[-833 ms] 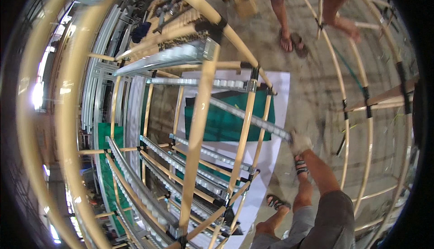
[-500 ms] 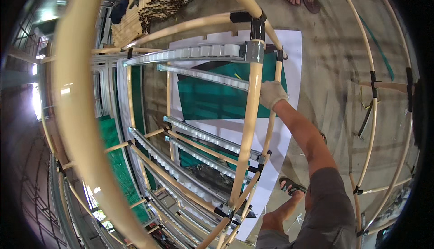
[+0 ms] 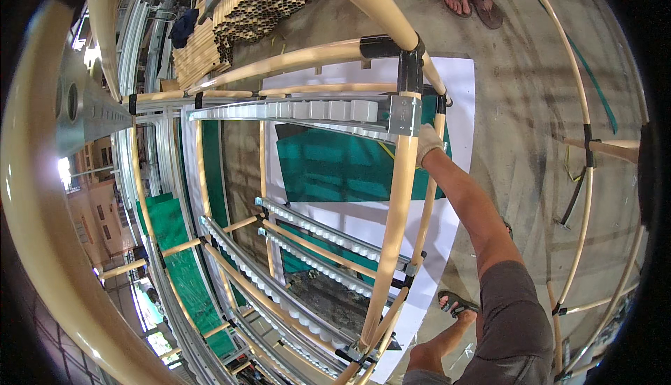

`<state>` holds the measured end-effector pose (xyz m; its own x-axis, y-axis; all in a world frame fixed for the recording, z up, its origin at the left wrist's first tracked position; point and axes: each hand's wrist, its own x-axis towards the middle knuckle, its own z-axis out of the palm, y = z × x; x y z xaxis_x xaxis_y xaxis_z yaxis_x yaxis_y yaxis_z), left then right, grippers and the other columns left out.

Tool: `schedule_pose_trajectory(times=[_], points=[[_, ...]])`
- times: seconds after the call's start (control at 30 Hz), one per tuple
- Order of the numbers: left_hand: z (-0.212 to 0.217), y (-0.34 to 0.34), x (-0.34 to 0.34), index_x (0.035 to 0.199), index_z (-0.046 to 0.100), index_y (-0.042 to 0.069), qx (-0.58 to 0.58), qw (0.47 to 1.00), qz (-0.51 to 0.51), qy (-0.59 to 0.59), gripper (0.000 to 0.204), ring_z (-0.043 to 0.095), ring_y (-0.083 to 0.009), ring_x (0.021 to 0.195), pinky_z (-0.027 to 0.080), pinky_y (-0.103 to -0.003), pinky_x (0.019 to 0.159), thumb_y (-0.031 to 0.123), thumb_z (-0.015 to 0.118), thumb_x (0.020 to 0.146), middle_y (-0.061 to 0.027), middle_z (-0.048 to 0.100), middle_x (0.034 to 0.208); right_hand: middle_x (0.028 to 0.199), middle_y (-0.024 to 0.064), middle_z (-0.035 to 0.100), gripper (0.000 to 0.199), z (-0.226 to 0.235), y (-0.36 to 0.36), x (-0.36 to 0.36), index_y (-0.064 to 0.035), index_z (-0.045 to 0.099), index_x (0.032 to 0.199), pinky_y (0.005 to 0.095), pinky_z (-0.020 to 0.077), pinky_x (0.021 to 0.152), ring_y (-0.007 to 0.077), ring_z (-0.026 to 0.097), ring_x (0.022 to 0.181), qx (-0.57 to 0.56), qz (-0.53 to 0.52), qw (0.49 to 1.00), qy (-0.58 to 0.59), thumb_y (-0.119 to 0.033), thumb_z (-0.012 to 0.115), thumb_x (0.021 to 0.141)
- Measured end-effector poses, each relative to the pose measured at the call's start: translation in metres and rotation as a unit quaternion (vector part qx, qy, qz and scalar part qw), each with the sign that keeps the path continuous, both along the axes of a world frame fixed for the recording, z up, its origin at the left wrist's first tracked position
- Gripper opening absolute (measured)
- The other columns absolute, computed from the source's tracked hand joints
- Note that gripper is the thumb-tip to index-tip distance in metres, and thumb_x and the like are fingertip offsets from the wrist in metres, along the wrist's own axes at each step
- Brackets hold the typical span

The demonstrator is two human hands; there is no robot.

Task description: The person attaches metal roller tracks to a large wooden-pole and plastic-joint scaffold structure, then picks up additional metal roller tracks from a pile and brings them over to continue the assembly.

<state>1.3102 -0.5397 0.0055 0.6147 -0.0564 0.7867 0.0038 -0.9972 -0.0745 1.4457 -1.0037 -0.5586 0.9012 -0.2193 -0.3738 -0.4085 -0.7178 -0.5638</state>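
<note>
My right hand (image 3: pixel 428 145), in a pale glove, reaches in from the lower right and is closed at the near end of a metal roller rail (image 3: pixel 374 132). A tan front post (image 3: pixel 400 196) partly hides its fingers. Just above that rail runs another roller rail (image 3: pixel 300 111) with white rollers, seated in a metal bracket (image 3: pixel 405 115) on the post. The two rails nearly overlap from here. Both belong to a rack of tan pipes and black joints, with lower roller rails (image 3: pixel 328 234) beneath. My left hand is out of view.
White sheeting (image 3: pixel 458 91) and a green sheet (image 3: pixel 335 165) lie on the floor within and behind the rack. A tan pipe (image 3: pixel 31 196) curves close at left. Stacked tan tubes (image 3: pixel 265 7) stand at the back; a person's sandalled feet (image 3: pixel 458 0) are beyond. Another pipe frame (image 3: pixel 586 196) stands right.
The view has shifted, and the near left pipe has moved toward the left rim. The roller rail at my right hand, earlier clearly below the upper rail, now lies almost in line with it.
</note>
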Motion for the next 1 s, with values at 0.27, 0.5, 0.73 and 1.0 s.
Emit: schedule_pose_trajectory(times=[0.27,0.5,0.73,1.0], points=[[-0.009,-0.013,0.012,0.114,0.066,-0.005,0.009,1.000,-0.015,0.006,0.032,0.070,-0.0281,0.090,0.056,-0.037,0.081,0.023,0.053,0.103,-0.0194,0.071,0.105,0.105,0.0129,0.073,0.029,-0.024,-0.014,0.018,-0.0100,0.066,0.111,0.0454,0.0516,0.088,0.0310,0.070,0.101,0.018,-0.067,0.995,-0.070,-0.014,0.062,0.083],[-0.026,-0.019,0.028,0.113,0.067,-0.004,0.010,0.999,-0.018,0.031,0.033,0.070,-0.0285,0.090,0.056,-0.038,0.081,0.024,0.053,0.103,-0.0193,0.071,0.105,0.108,0.0104,0.071,0.033,-0.004,-0.017,0.021,-0.0124,0.065,0.115,0.0452,0.0503,0.089,0.0284,0.069,0.106,-0.038,-0.024,0.999,0.014,-0.015,0.067,0.082],[-0.031,-0.025,0.036,0.111,0.067,-0.004,0.010,0.999,-0.036,0.036,0.033,0.070,-0.0289,0.090,0.056,-0.038,0.081,0.025,0.053,0.102,-0.0193,0.071,0.104,0.111,0.0096,0.071,0.033,0.001,-0.036,0.030,-0.0126,0.066,0.115,0.0441,0.0507,0.090,0.0273,0.069,0.107,-0.079,-0.016,0.996,0.023,-0.017,0.068,0.082],[-0.039,-0.030,0.042,0.110,0.067,-0.003,0.007,0.998,-0.045,0.047,0.034,0.070,-0.0294,0.089,0.056,-0.039,0.080,0.027,0.053,0.102,-0.0193,0.071,0.104,0.114,0.0086,0.071,0.028,-0.010,-0.044,0.033,-0.0139,0.066,0.111,0.0435,0.0493,0.090,0.0258,0.067,0.111,-0.072,-0.028,0.997,-0.019,-0.018,0.066,0.084]])
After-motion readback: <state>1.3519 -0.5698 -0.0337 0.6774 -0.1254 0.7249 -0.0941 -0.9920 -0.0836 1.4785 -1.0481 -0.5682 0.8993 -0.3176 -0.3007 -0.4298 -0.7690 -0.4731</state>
